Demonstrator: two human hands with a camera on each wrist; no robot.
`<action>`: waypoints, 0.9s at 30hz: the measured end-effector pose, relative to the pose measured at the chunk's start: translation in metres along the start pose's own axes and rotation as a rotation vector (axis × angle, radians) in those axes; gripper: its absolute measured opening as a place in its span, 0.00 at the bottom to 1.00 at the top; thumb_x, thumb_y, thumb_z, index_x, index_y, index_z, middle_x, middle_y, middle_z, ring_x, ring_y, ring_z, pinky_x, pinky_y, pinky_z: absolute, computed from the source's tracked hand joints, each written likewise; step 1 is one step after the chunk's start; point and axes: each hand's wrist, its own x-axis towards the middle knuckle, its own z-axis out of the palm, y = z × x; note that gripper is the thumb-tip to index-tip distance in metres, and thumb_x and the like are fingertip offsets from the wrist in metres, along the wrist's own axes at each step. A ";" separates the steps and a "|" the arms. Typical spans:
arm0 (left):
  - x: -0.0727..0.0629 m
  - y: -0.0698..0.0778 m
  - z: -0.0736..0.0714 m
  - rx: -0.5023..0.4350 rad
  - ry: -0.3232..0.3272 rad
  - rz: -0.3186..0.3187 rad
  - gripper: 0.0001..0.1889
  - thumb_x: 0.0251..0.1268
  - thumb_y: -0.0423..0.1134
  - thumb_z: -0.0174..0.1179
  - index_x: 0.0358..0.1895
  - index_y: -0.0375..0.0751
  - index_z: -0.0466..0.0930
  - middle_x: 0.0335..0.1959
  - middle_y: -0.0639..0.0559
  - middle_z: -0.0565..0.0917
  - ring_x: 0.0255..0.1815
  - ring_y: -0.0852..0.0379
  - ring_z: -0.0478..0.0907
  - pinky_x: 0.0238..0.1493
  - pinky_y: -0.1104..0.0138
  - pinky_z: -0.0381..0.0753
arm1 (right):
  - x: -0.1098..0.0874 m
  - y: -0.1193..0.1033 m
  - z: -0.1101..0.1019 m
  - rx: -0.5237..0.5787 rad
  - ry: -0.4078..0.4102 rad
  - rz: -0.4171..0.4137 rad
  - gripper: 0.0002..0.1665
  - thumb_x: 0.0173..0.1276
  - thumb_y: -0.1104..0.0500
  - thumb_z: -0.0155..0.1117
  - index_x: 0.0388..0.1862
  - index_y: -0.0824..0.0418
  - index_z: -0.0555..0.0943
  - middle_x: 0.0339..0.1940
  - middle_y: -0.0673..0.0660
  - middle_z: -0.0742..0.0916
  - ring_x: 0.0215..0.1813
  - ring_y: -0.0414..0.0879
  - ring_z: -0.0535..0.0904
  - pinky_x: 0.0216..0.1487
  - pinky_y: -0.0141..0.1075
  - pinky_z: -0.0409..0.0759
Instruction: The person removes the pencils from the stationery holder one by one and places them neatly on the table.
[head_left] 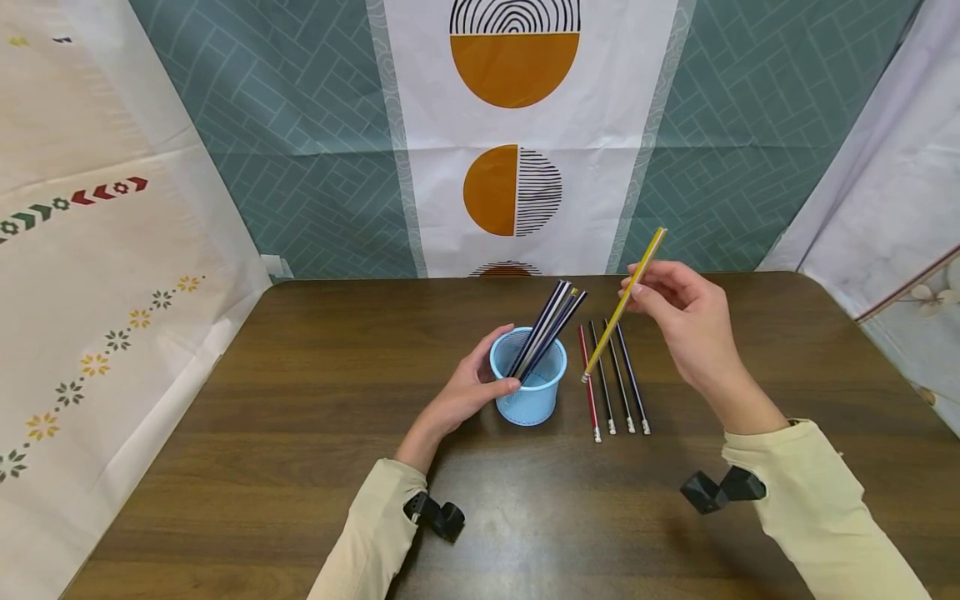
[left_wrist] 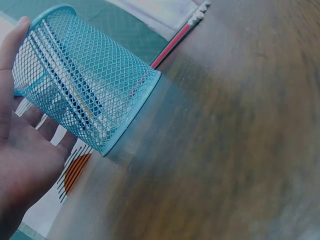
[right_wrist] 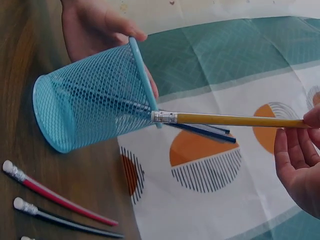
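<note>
My left hand [head_left: 474, 385] grips a light blue mesh pencil cup [head_left: 527, 408], its thumb at the rim and the fingers round the far side. Several dark striped pencils [head_left: 546, 329] lean inside the cup, along with one showing a yellow end. Between thumb and fingers, my right hand [head_left: 686, 321] pinches a yellow pencil [head_left: 624, 302] near its upper end. That pencil slants in the air to the right of the cup, its white eraser [right_wrist: 159, 117] pointing down. In the right wrist view the eraser overlaps the cup's rim.
To the right of the cup, a red pencil [head_left: 589, 383] and several dark pencils [head_left: 633, 379] lie side by side on the brown wooden table [head_left: 337, 375], erasers toward me. A patterned cloth [head_left: 337, 150] hangs behind the table's far edge.
</note>
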 end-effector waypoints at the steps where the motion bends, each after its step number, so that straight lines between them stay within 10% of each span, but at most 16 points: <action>1: 0.000 0.000 0.000 0.002 0.000 -0.001 0.40 0.63 0.33 0.64 0.75 0.37 0.52 0.69 0.39 0.62 0.69 0.44 0.60 0.67 0.51 0.60 | 0.000 0.001 -0.001 0.000 -0.002 0.009 0.17 0.63 0.80 0.56 0.40 0.63 0.84 0.36 0.55 0.87 0.38 0.44 0.84 0.40 0.32 0.81; 27: 0.000 -0.002 0.000 0.012 -0.002 0.010 0.43 0.62 0.42 0.67 0.75 0.38 0.52 0.69 0.41 0.62 0.68 0.45 0.60 0.66 0.51 0.60 | 0.003 0.035 -0.053 -0.358 0.030 0.227 0.11 0.69 0.66 0.61 0.43 0.51 0.84 0.34 0.43 0.84 0.34 0.37 0.77 0.36 0.23 0.77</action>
